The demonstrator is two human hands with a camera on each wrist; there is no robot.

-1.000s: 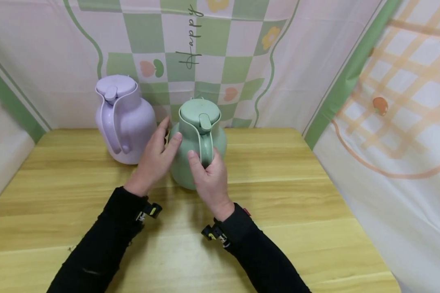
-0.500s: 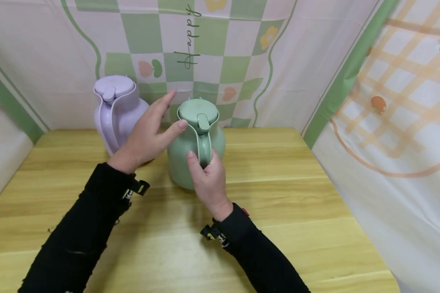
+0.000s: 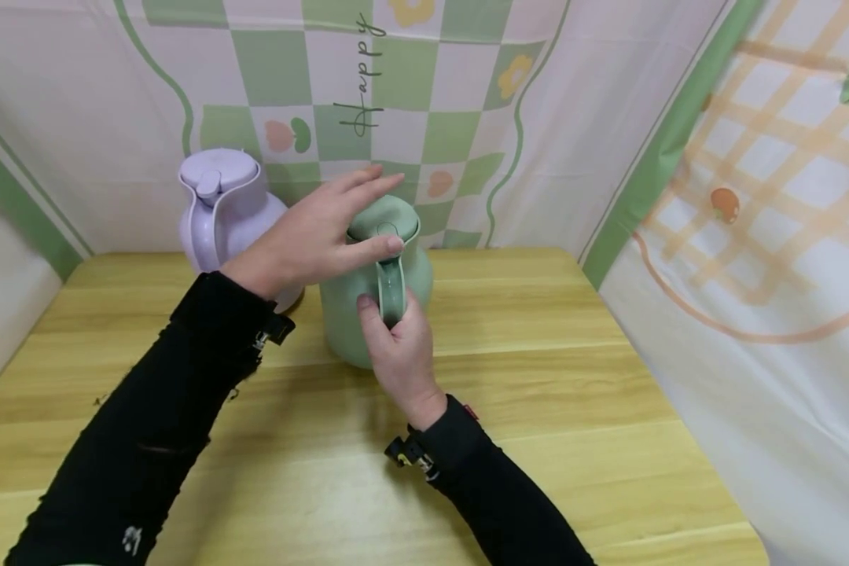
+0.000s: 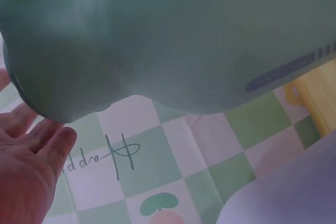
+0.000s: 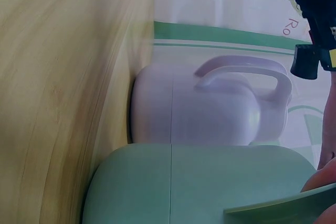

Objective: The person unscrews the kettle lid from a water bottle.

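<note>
A green thermos jug [image 3: 354, 318] stands upright on the wooden table, its handle toward the front. My right hand [image 3: 405, 354] grips the handle, thumb on the left side. Over the lid [image 3: 396, 214] lies my left hand [image 3: 314, 232], fingers extended, thumb near the lid's lever and hiding part of it. In the left wrist view, the fingertips [image 4: 63, 136] of that hand are right at the jug's rim. A lilac thermos jug [image 3: 244, 212] stands behind my left wrist, partly covered by it. The right wrist view shows the green jug's body [image 5: 157, 182] in front of the lilac one [image 5: 215, 108].
The wooden table [image 3: 538, 377] has its back edge against a checked cloth backdrop [image 3: 396, 79] with printed lettering. Another patterned cloth [image 3: 778, 212] hangs at the right. Small cameras [image 3: 410, 454] sit on both wrists.
My left hand has left the green jug's side, lifted, and moved right across its lid. My right hand keeps its grip on the handle, and both jugs stay in place.
</note>
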